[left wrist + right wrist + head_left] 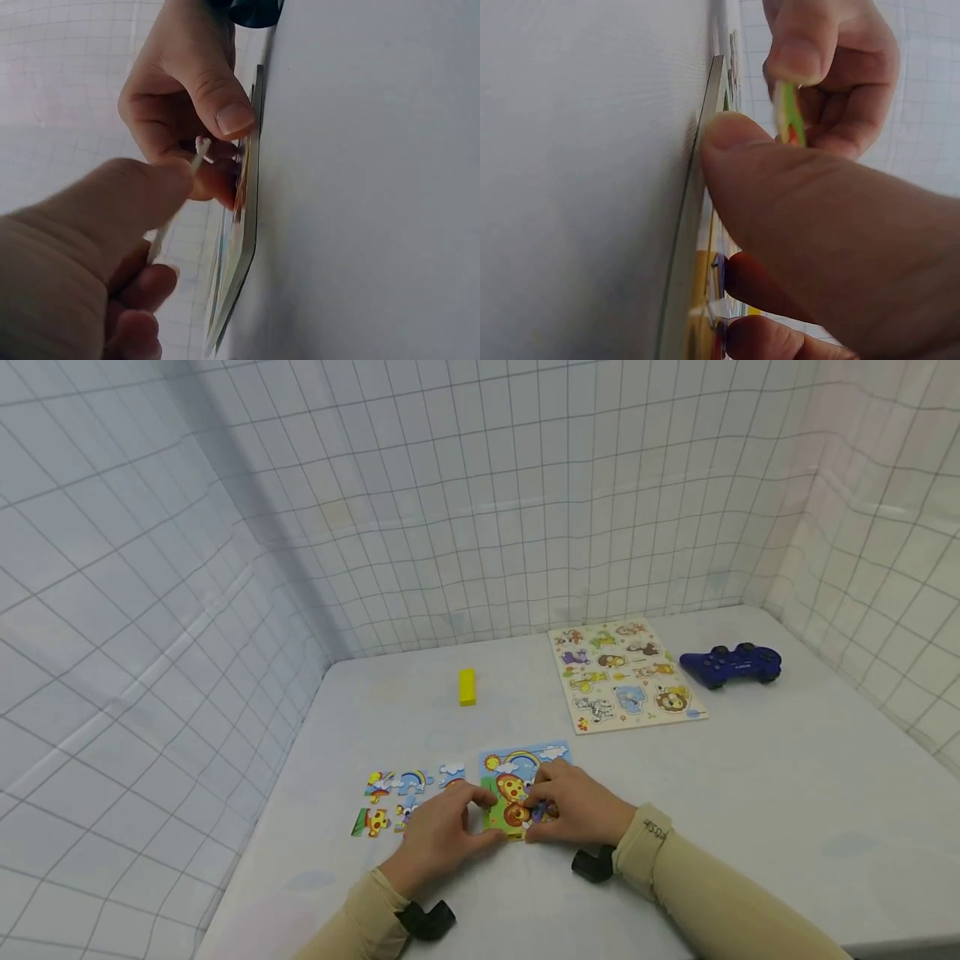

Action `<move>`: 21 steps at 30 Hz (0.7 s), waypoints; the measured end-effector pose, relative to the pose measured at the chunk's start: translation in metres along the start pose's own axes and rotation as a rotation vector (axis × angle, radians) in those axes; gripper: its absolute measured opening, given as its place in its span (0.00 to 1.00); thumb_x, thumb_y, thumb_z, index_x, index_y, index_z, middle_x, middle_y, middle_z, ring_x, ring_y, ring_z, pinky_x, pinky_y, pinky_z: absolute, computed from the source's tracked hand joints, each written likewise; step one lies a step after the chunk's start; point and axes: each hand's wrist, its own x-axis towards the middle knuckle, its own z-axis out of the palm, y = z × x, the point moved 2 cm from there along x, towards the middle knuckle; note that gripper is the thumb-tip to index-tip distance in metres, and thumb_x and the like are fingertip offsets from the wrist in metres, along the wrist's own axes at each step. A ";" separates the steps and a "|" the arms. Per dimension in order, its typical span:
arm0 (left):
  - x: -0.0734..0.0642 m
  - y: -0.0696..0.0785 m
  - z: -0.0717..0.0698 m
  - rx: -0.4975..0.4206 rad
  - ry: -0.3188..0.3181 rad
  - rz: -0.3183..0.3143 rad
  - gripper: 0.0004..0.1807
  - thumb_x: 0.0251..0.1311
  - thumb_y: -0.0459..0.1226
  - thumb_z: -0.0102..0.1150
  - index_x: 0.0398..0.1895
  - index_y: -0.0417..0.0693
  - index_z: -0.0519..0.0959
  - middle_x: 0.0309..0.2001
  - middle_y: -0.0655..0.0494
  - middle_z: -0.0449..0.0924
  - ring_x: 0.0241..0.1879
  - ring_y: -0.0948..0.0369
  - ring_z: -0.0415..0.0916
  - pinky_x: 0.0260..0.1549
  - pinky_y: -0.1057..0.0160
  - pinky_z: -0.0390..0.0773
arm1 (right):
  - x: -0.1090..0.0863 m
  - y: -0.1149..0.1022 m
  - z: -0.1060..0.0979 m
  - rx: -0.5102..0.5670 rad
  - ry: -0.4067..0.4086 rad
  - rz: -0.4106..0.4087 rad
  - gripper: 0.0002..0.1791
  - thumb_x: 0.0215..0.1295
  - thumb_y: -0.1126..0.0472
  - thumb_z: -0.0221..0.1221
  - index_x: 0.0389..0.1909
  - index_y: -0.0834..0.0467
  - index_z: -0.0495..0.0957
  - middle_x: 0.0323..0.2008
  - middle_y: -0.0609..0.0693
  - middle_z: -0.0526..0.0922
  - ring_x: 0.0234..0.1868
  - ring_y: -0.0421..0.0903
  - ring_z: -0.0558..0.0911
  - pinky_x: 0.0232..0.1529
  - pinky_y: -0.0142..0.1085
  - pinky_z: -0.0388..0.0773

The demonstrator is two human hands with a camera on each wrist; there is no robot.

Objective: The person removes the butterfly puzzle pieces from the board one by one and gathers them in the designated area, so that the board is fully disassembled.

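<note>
My left hand (442,831) pinches a jigsaw piece between thumb and fingers, just above the left side of a small puzzle board. In the right wrist view that jigsaw piece (793,112) shows a green and red face; the left wrist view shows its thin pale edge. The puzzle board (491,762) lies on the table with a sun, rainbow and cartoon animals on it. My right hand (577,806) holds the board at its near right part, thumb at the near edge and bent fingertips on the picture. The fingers hide some of the picture.
Several loose jigsaw pieces (412,781) lie left of the board, some partly behind my left hand. Farther back is a yellow block (467,687). A larger animal puzzle board (618,675) and a blue game controller (735,666) lie at the back right. Gridded cloth walls (480,527) enclose the table.
</note>
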 end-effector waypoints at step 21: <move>-0.123 -0.095 -0.111 0.043 -0.069 -0.206 0.20 0.53 0.49 0.79 0.46 0.62 0.81 0.40 0.73 0.81 0.28 0.76 0.67 0.24 0.70 0.67 | -0.002 -0.003 -0.002 0.024 -0.030 0.045 0.19 0.56 0.44 0.75 0.45 0.47 0.89 0.41 0.40 0.75 0.43 0.39 0.69 0.44 0.33 0.70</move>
